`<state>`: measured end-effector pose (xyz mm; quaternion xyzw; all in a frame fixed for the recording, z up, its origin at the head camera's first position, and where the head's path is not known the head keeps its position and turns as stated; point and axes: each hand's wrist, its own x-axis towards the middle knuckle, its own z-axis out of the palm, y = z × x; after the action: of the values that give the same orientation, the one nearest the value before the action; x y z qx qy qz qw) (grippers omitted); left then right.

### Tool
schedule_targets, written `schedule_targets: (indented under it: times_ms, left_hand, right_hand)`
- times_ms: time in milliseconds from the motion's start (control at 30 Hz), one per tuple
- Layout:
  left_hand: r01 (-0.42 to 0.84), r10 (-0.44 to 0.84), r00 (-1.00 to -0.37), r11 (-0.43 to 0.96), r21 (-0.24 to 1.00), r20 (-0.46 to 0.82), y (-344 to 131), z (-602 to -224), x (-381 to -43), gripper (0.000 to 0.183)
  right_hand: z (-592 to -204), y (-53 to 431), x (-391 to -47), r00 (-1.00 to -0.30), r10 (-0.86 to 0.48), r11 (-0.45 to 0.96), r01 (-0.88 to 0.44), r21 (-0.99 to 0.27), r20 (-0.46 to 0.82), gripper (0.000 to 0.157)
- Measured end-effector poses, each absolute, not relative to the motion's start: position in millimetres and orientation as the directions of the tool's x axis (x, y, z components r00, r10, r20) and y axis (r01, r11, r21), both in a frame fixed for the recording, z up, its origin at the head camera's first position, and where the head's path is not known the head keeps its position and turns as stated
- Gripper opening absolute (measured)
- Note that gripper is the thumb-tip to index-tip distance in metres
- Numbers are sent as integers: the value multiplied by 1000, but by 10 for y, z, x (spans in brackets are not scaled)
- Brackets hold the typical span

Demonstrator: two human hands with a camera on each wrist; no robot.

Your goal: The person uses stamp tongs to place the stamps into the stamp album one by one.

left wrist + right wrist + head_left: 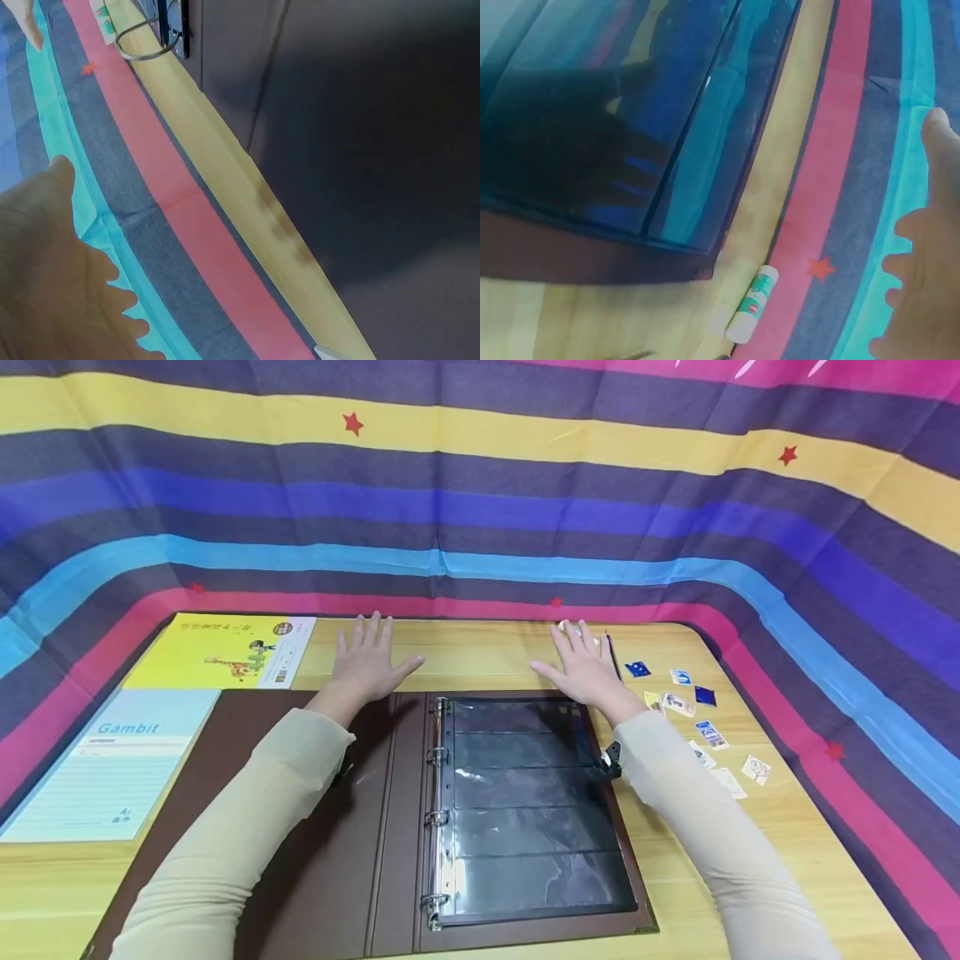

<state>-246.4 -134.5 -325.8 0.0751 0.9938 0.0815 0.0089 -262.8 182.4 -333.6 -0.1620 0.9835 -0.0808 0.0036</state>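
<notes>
A brown ring binder point(315, 827) lies open on the table, with a black page of clear pockets point(536, 818) on its metal rings at the right. My left hand point(366, 667) is held over the binder's far edge left of the rings, fingers spread and holding nothing. Over the far right corner of the pocket page, my right hand point(585, 672) has its fingers spread too and is empty. A white and green glue stick point(751, 304) lies by the table's far edge, mostly hidden behind the right hand in the head view. Several small stamps point(711, 735) are scattered right of the binder.
A yellow booklet point(202, 652) with a giraffe picture lies at the far left. Nearer is a pale blue Gambit pad point(112, 768), beside the binder's left cover. A striped cloth point(480, 518) hangs behind the wooden table point(480, 652) and along its sides.
</notes>
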Motion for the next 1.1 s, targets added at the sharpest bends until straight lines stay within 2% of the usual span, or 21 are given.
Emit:
schedule_targets:
  times_ms: [367, 533, 733, 933, 1100]
  left_hand:
    - [280, 276, -960, 951, 129, 51, -1215, -3305, -2410, 85]
    - [372, 366, -927, 924, 90, 78, -1145, -3336, -2357, 83]
    - [526, 515, -850, 842, 123, 111, -1088, -3417, -2307, 77]
    - [636, 626, -772, 759, 139, 109, -1053, -3548, -2301, 70]
    - [658, 656, -751, 733, 171, 77, -1014, -3671, -2304, 67]
  right_hand:
    - [-3282, 2171, -2473, -935, -335, 912, -353, -210, 119, 76]
    - [-3290, 2375, -2343, -932, -340, 896, -362, -259, 125, 77]
    - [-3355, 2588, -2170, -942, -332, 901, -331, -282, 45, 73]
    - [-3452, 2739, -2032, -943, -325, 910, -291, -295, -72, 56]
    - [-3543, 2773, -1990, -940, -318, 918, -273, -289, -121, 33]
